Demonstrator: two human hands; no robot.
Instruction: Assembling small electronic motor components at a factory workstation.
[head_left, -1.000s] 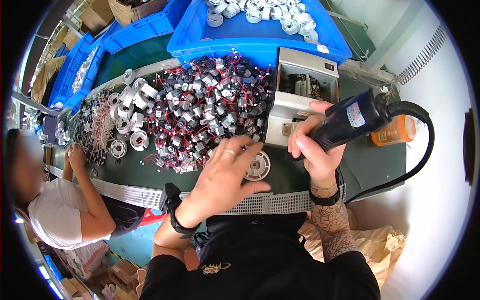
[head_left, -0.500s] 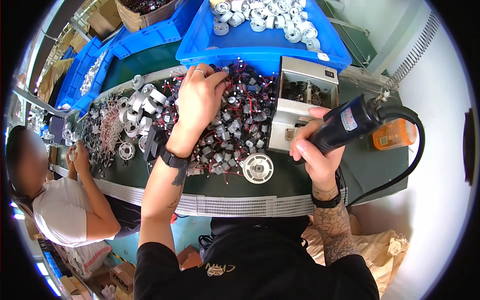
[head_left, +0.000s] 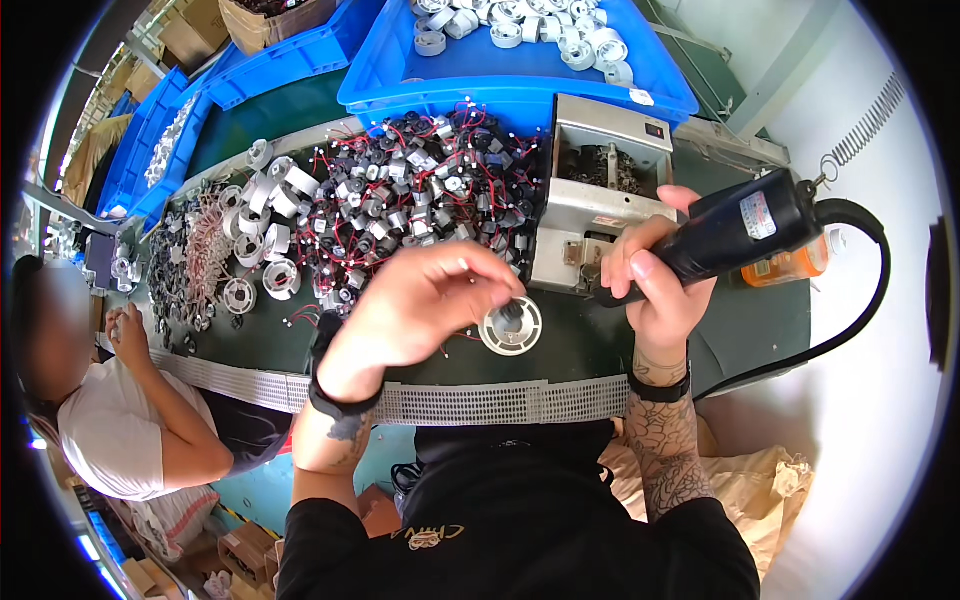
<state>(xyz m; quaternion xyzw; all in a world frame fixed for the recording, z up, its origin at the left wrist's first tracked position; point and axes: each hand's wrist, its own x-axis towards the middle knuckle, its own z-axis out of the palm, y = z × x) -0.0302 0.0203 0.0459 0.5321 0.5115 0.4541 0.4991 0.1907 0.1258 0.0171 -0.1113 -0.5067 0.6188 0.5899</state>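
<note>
Low over the white round housing (head_left: 533, 327), my left hand (head_left: 420, 300) pinches a small dark part (head_left: 511, 311) between thumb and fingertips. The part sits at the middle of the housing; whether it touches is hard to see. The housing lies on the dark green table near its front edge. My right hand (head_left: 655, 265) is wrapped round a black electric screwdriver (head_left: 735, 228), tilted with its tip toward the lower left, beside the metal screw feeder (head_left: 590, 205). Behind my left hand spreads a heap of small grey and black motors (head_left: 400, 190) with red wires.
White ring-shaped housings (head_left: 262, 225) and bundled wires (head_left: 205, 245) lie to the left. A blue bin (head_left: 440, 95) of white parts stands at the back. A coiled spring (head_left: 868, 118) holds the screwdriver's end; an orange bottle (head_left: 790, 265) stands behind it. Another person (head_left: 140, 420) works at left.
My left hand has come from the motor heap toward me and right, now over the housing with a small dark part. The screwdriver in my right hand has shifted slightly right.
</note>
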